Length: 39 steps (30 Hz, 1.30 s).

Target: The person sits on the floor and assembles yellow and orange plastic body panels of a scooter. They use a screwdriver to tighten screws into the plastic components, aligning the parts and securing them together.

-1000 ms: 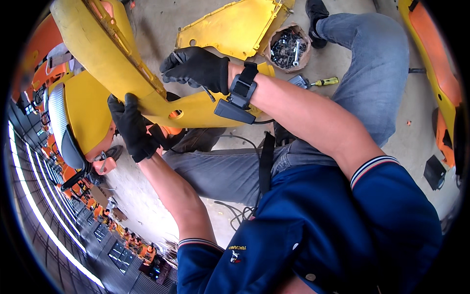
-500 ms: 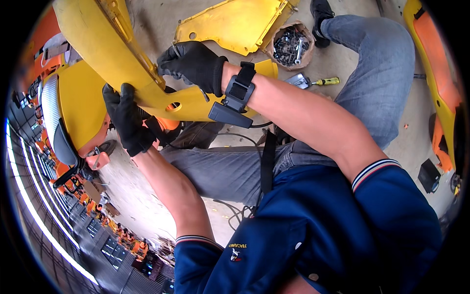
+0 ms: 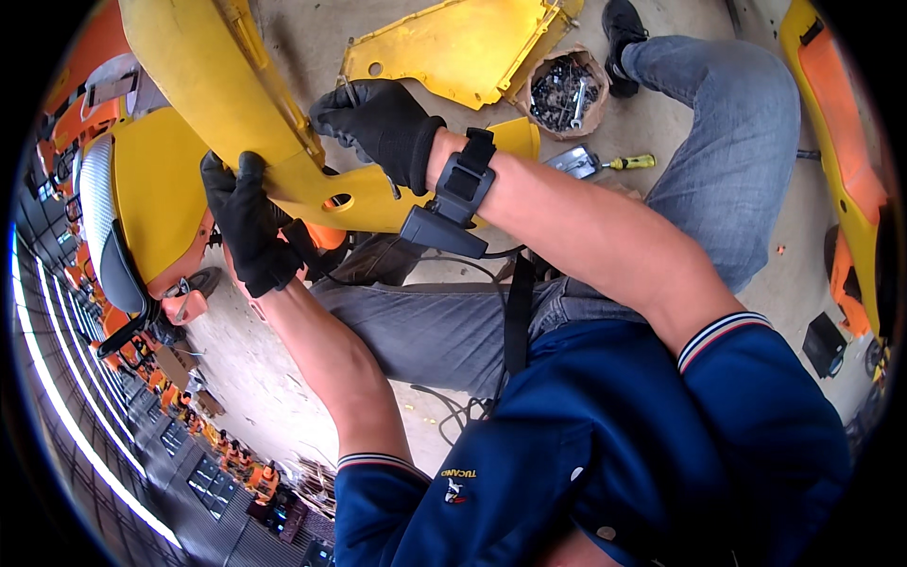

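A large curved yellow panel (image 3: 203,71) stands in front of me, with a narrow arm reaching to the right and an oval hole in it. My left hand (image 3: 248,222), in a black glove, is closed on the panel's lower left edge, its fingertips over the yellow face. Beside the panel's inner edge, my gloved right hand (image 3: 378,128) is closed round a thin metal tool (image 3: 393,189). Its ends show above and below the fist, but its middle is hidden, so the exact kind is unclear. A strapped device (image 3: 444,227) sits on my right wrist.
Another yellow panel (image 3: 453,47) lies on the floor beyond. Near it stands a paper bag (image 3: 595,118) of small hardware, with a wrench (image 3: 579,102) on top. A yellow-handled screwdriver (image 3: 631,162) lies closer. An orange and yellow machine part (image 3: 841,142) stands at right.
The view has shifted slightly, with the yellow panel a little further right in it. Both hands keep their holds, and the tool in my right hand has tilted slightly.
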Each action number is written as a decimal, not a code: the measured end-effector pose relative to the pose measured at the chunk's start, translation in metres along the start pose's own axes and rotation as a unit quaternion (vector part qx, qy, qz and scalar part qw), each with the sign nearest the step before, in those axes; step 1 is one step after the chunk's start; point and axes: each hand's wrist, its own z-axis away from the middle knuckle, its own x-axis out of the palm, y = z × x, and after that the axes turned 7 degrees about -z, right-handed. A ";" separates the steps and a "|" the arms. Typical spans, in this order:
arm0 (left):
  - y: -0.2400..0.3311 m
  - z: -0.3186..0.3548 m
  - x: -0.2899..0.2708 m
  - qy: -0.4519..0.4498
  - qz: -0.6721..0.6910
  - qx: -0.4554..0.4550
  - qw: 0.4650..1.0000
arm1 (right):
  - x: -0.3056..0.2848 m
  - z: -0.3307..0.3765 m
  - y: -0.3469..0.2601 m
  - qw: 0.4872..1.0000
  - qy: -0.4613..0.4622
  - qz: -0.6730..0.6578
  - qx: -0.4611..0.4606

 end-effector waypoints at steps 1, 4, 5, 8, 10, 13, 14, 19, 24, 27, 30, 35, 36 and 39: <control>-0.002 0.000 -0.002 -0.001 0.003 -0.001 1.000 | 0.001 0.000 -0.001 1.000 0.007 0.001 -0.002; -0.002 0.000 -0.001 -0.006 0.018 -0.002 1.000 | 0.004 0.003 -0.002 0.999 0.028 0.011 -0.011; -0.001 0.000 0.000 -0.008 0.024 -0.003 1.000 | 0.005 0.003 -0.001 0.999 0.035 0.018 -0.014; -0.001 0.000 0.001 -0.005 0.034 -0.008 0.999 | 0.009 0.005 0.001 0.999 0.034 -0.005 -0.025; -0.001 -0.001 -0.001 -0.006 0.029 -0.011 0.999 | 0.010 0.006 0.003 0.999 0.030 -0.021 -0.029; -0.002 -0.001 -0.002 -0.010 0.032 -0.014 0.999 | 0.009 0.006 0.002 0.999 0.026 -0.018 -0.020; -0.002 -0.001 -0.002 -0.012 0.035 -0.015 0.999 | 0.008 0.007 0.002 1.000 0.025 -0.014 -0.013; -0.006 -0.002 -0.003 -0.010 0.035 -0.012 0.999 | 0.005 0.006 0.003 1.000 0.014 -0.012 -0.020; -0.003 -0.002 0.000 -0.014 0.049 -0.022 0.998 | 0.008 0.004 0.002 0.999 0.028 -0.006 -0.028; -0.003 -0.002 -0.001 -0.015 0.056 -0.022 0.998 | 0.009 0.004 0.003 0.998 0.037 0.000 -0.047; -0.006 -0.003 -0.003 -0.010 0.048 -0.022 0.999 | 0.010 0.005 0.004 0.998 0.028 -0.021 -0.043; -0.007 -0.003 -0.005 -0.014 0.049 -0.020 0.999 | 0.006 0.008 0.003 1.000 0.008 0.002 -0.028; -0.006 -0.003 -0.004 -0.016 0.043 -0.018 0.999 | 0.005 0.007 0.003 1.000 0.004 0.005 -0.028; -0.001 -0.004 0.000 -0.020 0.031 -0.016 0.999 | 0.003 0.001 0.009 0.997 0.002 0.016 -0.077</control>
